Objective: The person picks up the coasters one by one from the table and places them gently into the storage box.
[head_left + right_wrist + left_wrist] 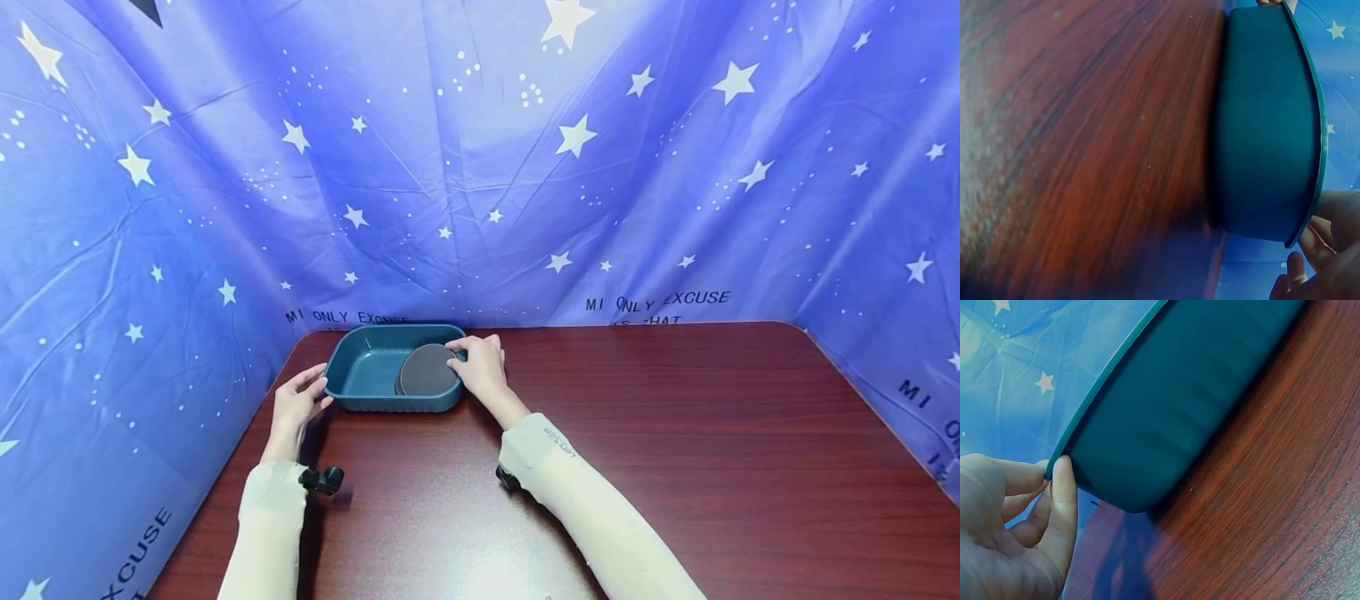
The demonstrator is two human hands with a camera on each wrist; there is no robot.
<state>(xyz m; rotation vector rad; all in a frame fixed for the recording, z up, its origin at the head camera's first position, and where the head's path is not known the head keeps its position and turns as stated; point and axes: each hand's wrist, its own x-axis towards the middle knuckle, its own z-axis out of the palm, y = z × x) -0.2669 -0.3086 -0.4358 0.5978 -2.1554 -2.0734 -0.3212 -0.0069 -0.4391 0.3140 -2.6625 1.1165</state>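
Observation:
A teal rectangular basin (367, 403) with rounded corners stands at the table's back left. Inside its right end lie dark brown round coasters (427, 371), stacked slightly offset; how many is hard to tell. My left hand (294, 408) pinches the basin's left rim between thumb and fingers, as the left wrist view shows up close. Over the right rim reaches my right hand (483, 367), its thumb and index finger at the edge of the top coaster while other fingers stay outside the wall. In the right wrist view the wall (1266, 125) hides the coasters.
The basin rests on a glossy reddish-brown wooden table (675, 450). A blue curtain (465, 167) with white stars hangs close behind it and along both sides. Black mounts (322, 480) sit at both wrists.

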